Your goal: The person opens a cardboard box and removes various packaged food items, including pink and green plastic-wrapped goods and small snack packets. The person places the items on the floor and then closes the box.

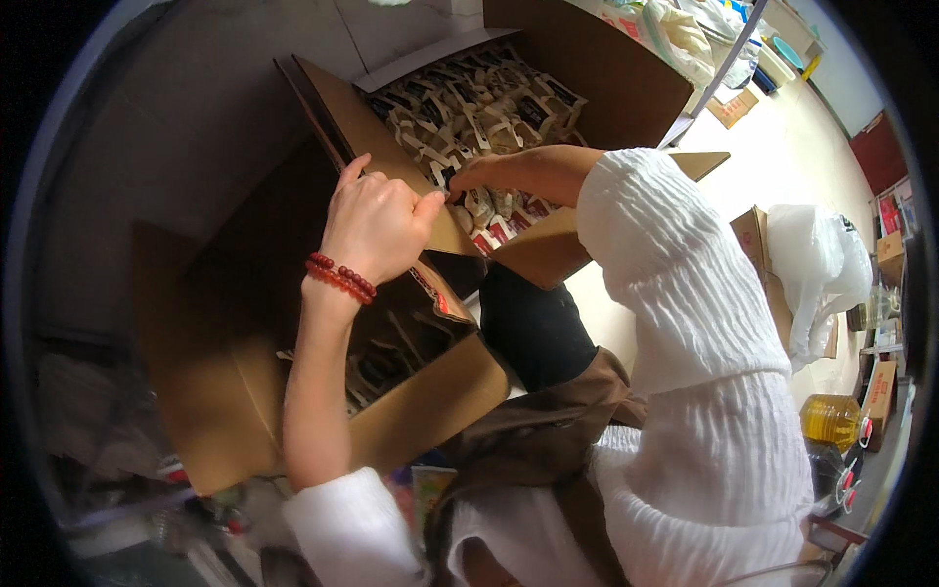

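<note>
Two open cardboard boxes stand side by side before me. The far cardboard box (623,66) holds many small packets (469,110) in clear wrap with dark labels, and red-and-white ones (502,229) at its near end. My left hand (381,224), with red bead bracelets at the wrist, grips the upright flaps (381,125) between the boxes. Down inside the far box, my right hand (469,176) touches packets near that flap; its fingertips are mostly hidden. Below my left forearm, the near cardboard box (433,389) holds more packets (381,367) in deep shadow.
A white plastic bag (814,249) stands by another carton (755,242) on the right. Farther down are a jug of yellow oil (832,422) and dark bottles (825,469). Bulky bags (675,37) sit behind a metal post (733,59). A tiled wall (286,29) rises behind the boxes.
</note>
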The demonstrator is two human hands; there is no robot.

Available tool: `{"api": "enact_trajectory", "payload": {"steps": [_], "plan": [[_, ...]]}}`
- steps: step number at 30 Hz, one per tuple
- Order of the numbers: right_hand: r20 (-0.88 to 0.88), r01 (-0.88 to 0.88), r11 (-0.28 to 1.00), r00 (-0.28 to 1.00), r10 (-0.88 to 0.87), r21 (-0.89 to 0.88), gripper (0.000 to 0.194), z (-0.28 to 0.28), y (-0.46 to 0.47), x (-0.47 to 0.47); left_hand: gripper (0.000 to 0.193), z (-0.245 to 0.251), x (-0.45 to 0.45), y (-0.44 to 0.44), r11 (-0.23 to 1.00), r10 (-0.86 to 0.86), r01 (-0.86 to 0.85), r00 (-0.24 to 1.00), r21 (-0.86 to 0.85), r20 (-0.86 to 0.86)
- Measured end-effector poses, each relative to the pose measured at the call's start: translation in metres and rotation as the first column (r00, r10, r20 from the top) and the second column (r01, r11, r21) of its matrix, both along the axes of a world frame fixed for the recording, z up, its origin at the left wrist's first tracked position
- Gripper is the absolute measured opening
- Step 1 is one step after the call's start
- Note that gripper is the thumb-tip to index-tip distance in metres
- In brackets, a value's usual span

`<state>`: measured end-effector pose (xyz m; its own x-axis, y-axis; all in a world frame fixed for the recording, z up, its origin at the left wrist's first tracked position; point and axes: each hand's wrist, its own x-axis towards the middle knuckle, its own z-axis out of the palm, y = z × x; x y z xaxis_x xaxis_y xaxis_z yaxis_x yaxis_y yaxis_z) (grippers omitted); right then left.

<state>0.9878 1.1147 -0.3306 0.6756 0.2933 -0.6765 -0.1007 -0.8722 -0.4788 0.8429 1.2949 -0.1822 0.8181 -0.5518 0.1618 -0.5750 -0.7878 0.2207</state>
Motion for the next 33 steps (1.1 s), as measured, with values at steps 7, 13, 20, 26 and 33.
{"api": "enact_trajectory", "payload": {"steps": [7,13,20,26,33], "plan": [[0.118,0.118,0.963,0.989,-0.091,-0.241,0.080,-0.033,0.020,0.013,0.045,-0.005,0.003,-0.003,1.000,-0.005,0.004,0.999,0.030,0.036],[0.365,0.361,0.845,0.905,-0.216,-0.395,0.075,-0.044,0.036,-0.002,0.042,-0.007,-0.003,0.004,0.996,-0.012,0.019,0.997,-0.086,0.081],[0.660,0.008,0.993,0.748,0.071,-0.115,0.032,-0.049,-0.015,-0.007,0.047,-0.002,-0.003,0.003,0.998,0.020,-0.020,1.000,-0.065,0.007],[0.682,0.003,0.997,0.730,0.046,-0.071,0.024,-0.023,-0.041,-0.021,0.042,0.002,-0.009,0.004,0.960,0.012,-0.001,0.999,-0.280,0.041],[0.904,-0.168,0.985,0.426,0.040,0.035,0.013,0.133,-0.070,-0.089,0.022,-0.036,-0.043,0.097,0.758,0.332,-0.080,0.902,-0.647,0.276]]}}
